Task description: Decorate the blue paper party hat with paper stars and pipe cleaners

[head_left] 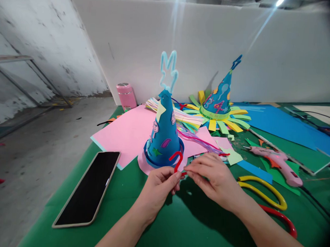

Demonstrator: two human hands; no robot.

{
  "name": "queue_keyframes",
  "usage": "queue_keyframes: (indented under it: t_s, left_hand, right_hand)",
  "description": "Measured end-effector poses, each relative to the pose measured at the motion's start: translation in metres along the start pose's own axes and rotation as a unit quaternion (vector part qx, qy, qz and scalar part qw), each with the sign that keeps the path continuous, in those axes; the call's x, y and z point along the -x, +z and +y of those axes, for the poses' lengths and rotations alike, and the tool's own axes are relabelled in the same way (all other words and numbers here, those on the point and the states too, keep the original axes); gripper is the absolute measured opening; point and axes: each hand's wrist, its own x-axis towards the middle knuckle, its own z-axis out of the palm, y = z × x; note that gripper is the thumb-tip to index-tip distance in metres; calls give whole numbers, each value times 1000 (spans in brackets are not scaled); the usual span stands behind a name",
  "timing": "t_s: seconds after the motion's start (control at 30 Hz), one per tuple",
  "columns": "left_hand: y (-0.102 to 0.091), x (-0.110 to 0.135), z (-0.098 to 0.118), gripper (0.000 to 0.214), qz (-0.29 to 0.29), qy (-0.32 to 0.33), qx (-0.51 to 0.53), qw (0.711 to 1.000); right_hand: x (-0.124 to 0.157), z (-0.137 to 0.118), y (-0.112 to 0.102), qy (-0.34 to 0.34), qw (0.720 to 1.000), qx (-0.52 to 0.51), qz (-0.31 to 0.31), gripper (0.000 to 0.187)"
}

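Observation:
A red pipe cleaner (181, 158), bent into a hook shape at its upper end, is pinched between the thumb and fingers of my left hand (162, 183). My right hand (210, 176) has its thumb and fingertips closed on the pipe cleaner's other end, close to the left fingertips. Just behind both hands stands a blue cone party hat (165, 138) with stickers on its side and a pale blue pipe-cleaner shape (168, 71) rising from its tip. The hat's base sits on a round pink piece (141, 166).
A phone (89, 189) lies at the left. Scissors (263, 189) and a pink glue gun (275, 159) lie at the right. Behind are pink paper (123, 130), loose pipe cleaners (199, 139), a pink bottle (126, 96) and a second decorated hat (221, 96).

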Motion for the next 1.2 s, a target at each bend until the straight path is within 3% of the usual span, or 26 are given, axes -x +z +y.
queue_keyframes:
  t_s: [0.1,0.3,0.43,0.53,0.7,0.83,0.97,1.2]
  left_hand:
    - [0,0,0,27,1,0,-11,1000]
    - [0,0,0,29,-6,3,-26,1000]
    - [1,0,1,30,-3,3,-35,999]
    - [1,1,1,30,-2,3,-37,999]
    - [0,0,-1,30,-9,3,-40,999]
    - [0,0,-2,30,-13,12,-32,999]
    - [0,1,1,29,-2,20,-18,1000]
    - [-1,3,6,28,16,32,18,999]
  right_hand:
    - [0,1,-5,76,990,-91,82,10]
    - [6,10,-12,121,936,-221,247,38]
    - [11,13,-19,169,898,-253,318,27]
    - [21,20,-32,235,892,-222,317,9]
    - [52,50,-57,330,890,-60,310,20]
    - [70,66,-72,334,896,82,281,35]
    - [80,71,-83,350,885,185,244,38]
    - [94,93,-85,323,895,249,180,36]
